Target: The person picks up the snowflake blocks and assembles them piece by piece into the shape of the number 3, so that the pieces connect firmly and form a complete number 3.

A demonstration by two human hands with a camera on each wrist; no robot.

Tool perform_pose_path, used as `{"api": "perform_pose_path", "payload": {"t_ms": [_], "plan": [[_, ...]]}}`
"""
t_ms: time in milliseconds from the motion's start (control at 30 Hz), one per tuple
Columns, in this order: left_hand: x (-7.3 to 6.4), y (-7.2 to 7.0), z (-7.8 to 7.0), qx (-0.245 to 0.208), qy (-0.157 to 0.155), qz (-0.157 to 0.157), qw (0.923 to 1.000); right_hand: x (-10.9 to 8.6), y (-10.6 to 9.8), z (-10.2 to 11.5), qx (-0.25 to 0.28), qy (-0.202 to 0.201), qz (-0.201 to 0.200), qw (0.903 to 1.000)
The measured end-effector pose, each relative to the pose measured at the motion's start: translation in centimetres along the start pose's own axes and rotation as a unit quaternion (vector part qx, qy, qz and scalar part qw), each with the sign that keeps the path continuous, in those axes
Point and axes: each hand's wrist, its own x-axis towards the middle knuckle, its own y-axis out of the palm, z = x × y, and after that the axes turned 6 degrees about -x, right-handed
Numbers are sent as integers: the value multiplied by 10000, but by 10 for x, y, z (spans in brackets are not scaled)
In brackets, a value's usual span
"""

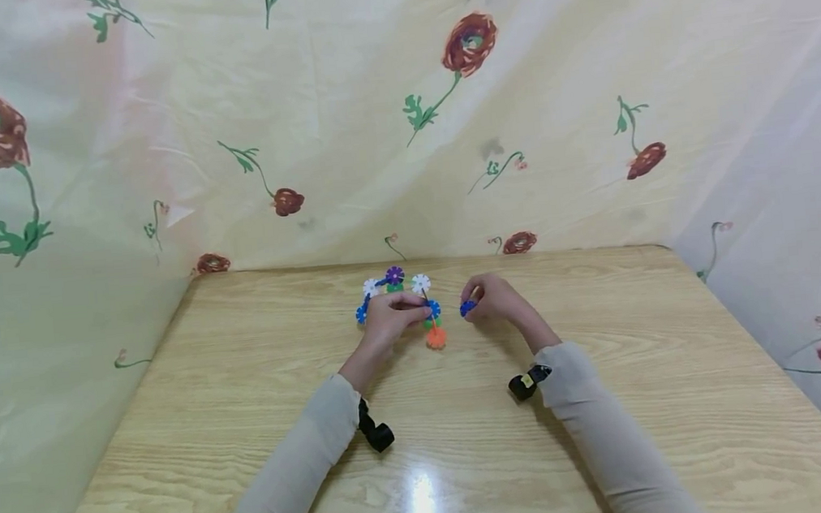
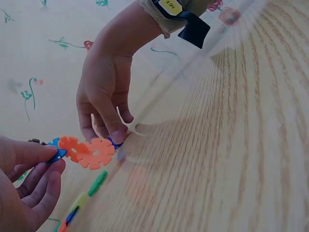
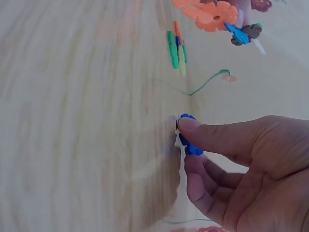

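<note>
My left hand (image 1: 390, 317) pinches a light blue notched disc (image 2: 60, 152) between thumb and fingers. This flower-shaped disc belongs to a chain of interlocking plastic discs, with linked orange discs (image 2: 95, 153) at the near end. White discs (image 1: 421, 282) and a purple disc (image 1: 394, 275) show farther back, partly behind the hand. To the right, apart from the chain, my right hand (image 1: 496, 298) holds dark blue discs (image 3: 194, 149) between thumb and fingertips, close over the tabletop. The fingers partly hide these pieces.
Several discs, among them a green one (image 3: 172, 50), stand on edge at the table in the right wrist view. The wooden table (image 1: 267, 464) meets a flower-patterned cloth (image 1: 355, 131) along its back and sides. Each wrist carries a black camera (image 1: 378, 436).
</note>
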Motion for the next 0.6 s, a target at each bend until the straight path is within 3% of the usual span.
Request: {"api": "perform_pose_path", "payload": {"t_ms": [300, 600], "plan": [[4, 0, 5, 182, -53, -62, 9998, 4, 5, -11, 856, -325, -367, 9951], [6, 0, 7, 199, -83, -141, 9997, 4, 8, 1, 1705, -832, -473, 9807]]}}
